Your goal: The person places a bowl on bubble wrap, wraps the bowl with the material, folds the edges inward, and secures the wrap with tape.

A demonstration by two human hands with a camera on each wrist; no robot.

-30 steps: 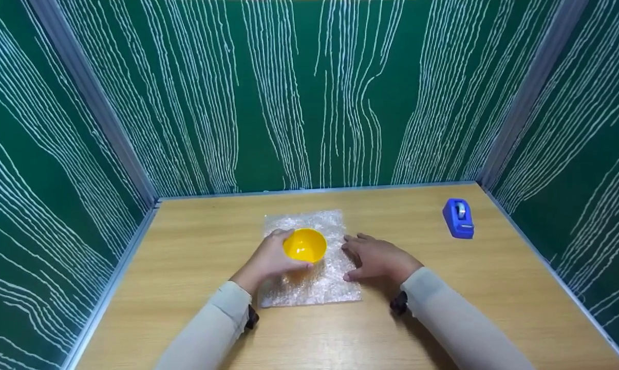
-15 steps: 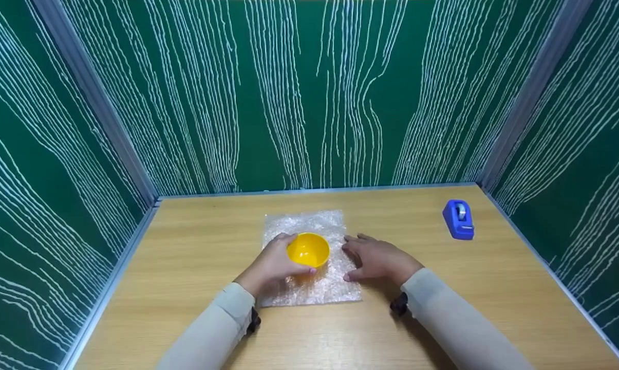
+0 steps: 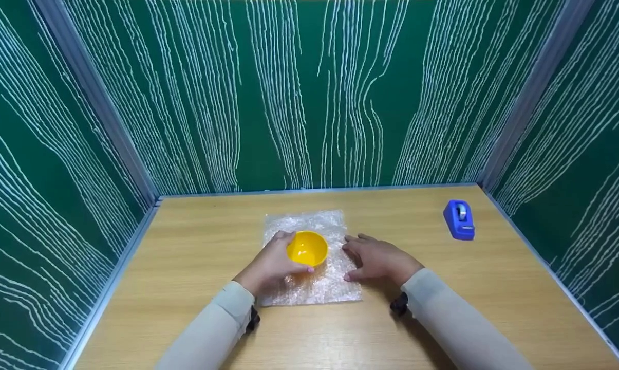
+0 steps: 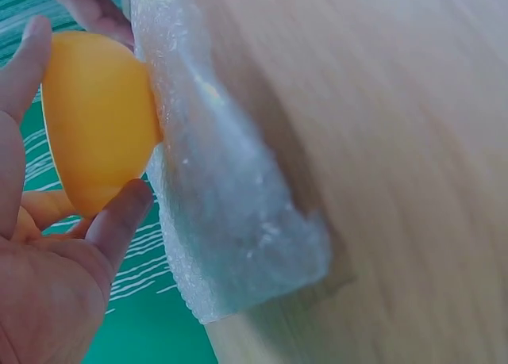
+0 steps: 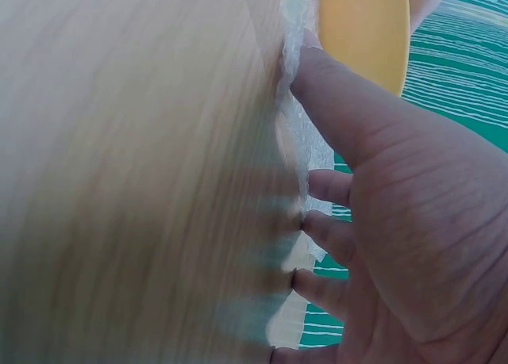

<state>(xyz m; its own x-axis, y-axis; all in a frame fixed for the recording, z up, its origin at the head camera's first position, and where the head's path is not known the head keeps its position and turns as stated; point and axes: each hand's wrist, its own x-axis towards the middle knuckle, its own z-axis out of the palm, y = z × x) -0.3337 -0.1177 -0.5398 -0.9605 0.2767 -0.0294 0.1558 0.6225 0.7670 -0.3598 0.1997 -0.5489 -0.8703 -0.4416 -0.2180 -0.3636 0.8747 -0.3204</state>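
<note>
A yellow bowl (image 3: 307,248) stands upright on a sheet of bubble wrap (image 3: 330,288) in the middle of the table. My left hand (image 3: 274,261) grips the bowl's left side, thumb at the near side and fingers round the far side. In the left wrist view the bowl (image 4: 99,122) sits between thumb and fingers, its base against the bubble wrap (image 4: 238,221). My right hand (image 3: 378,259) lies with spread fingers at the sheet's right edge. Its thumb touches the bubble wrap (image 5: 298,67) in the right wrist view, and the other fingertips rest along the edge and table.
A blue tape dispenser (image 3: 458,220) with a roll in it stands at the back right of the wooden table (image 3: 196,236). Green panels (image 3: 268,103) with white wavy lines enclose the back and both sides, joined by grey posts.
The left hand and bowl have moved slightly right and nearer over the bubble wrap, then a touch back. The right hand stays at the sheet's edge.
</note>
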